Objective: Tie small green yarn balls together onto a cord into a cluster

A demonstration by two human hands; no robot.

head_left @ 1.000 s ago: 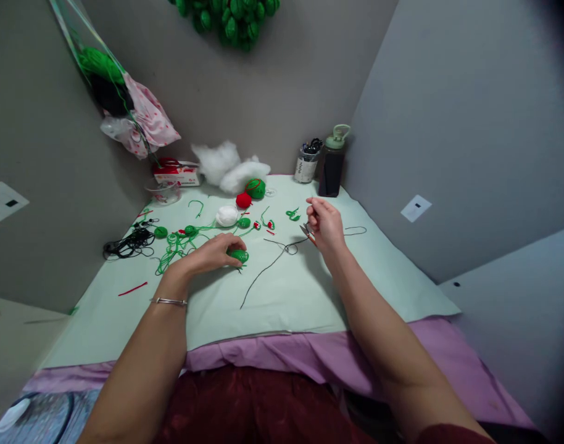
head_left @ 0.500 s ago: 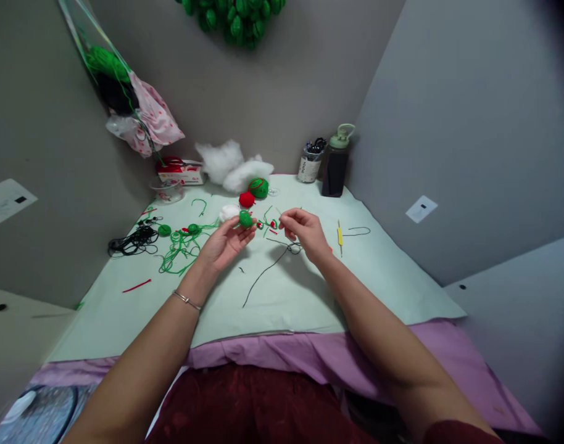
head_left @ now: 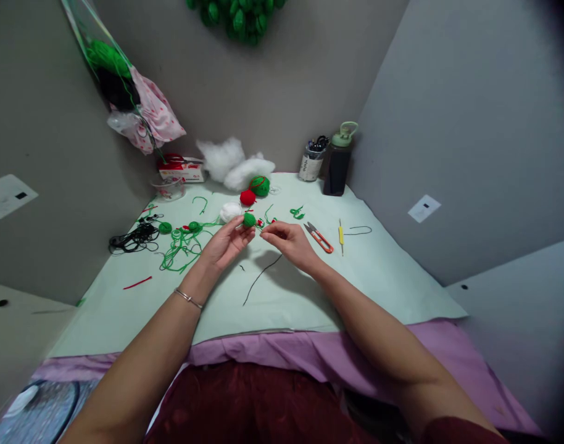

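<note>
A small green yarn ball (head_left: 249, 220) is held up between the thumb and fingers of my left hand (head_left: 226, 245), palm turned upward. Close to its right, my right hand (head_left: 292, 243) is closed in a pinch, with what looks like a thin strand near the fingertips, too fine to make out. Beneath the right hand a black cord (head_left: 262, 277) trails across the table, partly hidden by it. Orange-handled thread snips (head_left: 319, 237) lie right of that hand, beside a yellow-handled crochet hook (head_left: 341, 236).
A white yarn ball (head_left: 230, 212), a red ball (head_left: 247, 197) and a larger green ball (head_left: 260, 185) lie behind my hands. Tangled green yarn (head_left: 182, 250) and black cord (head_left: 136, 237) are on the left. White stuffing (head_left: 236, 169) and a bottle (head_left: 337, 163) stand at the back.
My left hand has lifted the green ball off the table and turned palm up. My right hand has come leftward to the ball, uncovering the snips and the hook.
</note>
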